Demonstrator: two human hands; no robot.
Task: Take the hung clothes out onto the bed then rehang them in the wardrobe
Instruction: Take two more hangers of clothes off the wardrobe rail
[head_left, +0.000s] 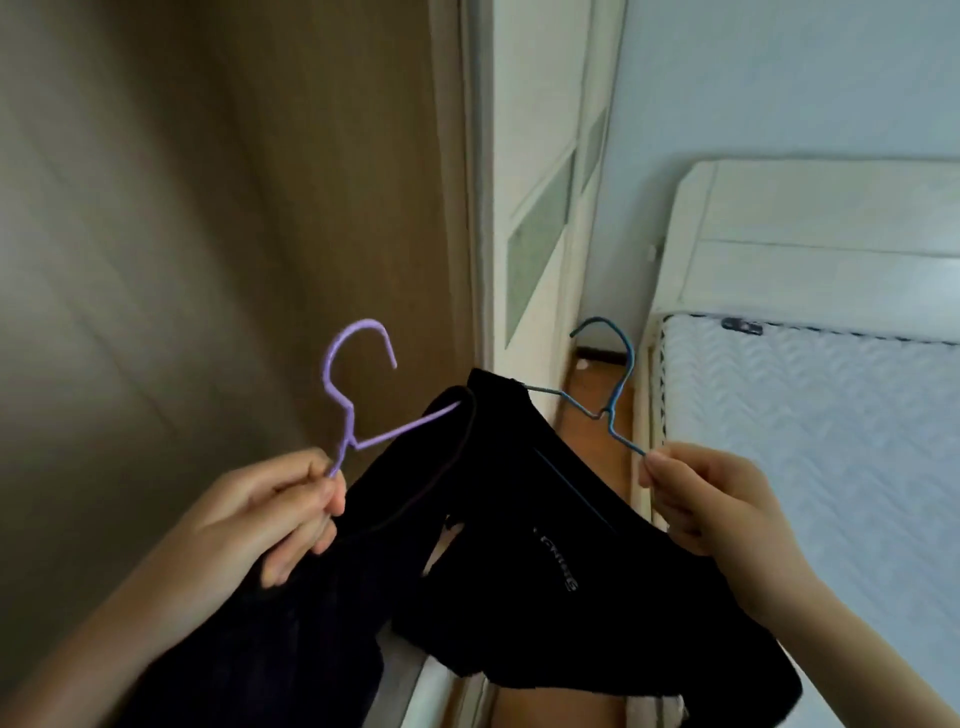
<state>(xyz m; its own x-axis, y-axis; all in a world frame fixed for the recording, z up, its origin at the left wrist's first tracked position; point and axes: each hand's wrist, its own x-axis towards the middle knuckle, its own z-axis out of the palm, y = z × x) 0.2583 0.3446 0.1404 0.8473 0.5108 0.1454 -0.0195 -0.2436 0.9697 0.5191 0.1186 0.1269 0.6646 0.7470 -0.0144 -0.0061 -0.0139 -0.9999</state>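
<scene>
- Now, the bed (831, 441) lies just right of the right-hand grip, its quilted mattress bare. If this is the carry-out, I judge it is the place to lay both pieces flat, one at a time, so that the wires do not tangle.
- Left of the left-hand grip stands a brown panel (208, 208), probably part of the wardrobe. No rail is in view.
- Two dark pieces hang between and below the grips: the left black garment (322, 597) and the right black garment (545, 545). They touch in the middle and both are bunched. Levelling each wire should keep the cloth from sliding off.
- The left hand (270, 519) is curled, pinching one arm of its wire between thumb and fingers, with cloth under the palm.
- The right hand (711, 499) is curled likewise, thumb and fingertips clamped on one wire arm.
- The purple hanger (347, 410) rises tilted from the left grip, its hook free.
- The blue hanger (613, 405) rises from the right grip, its hook also free.
</scene>
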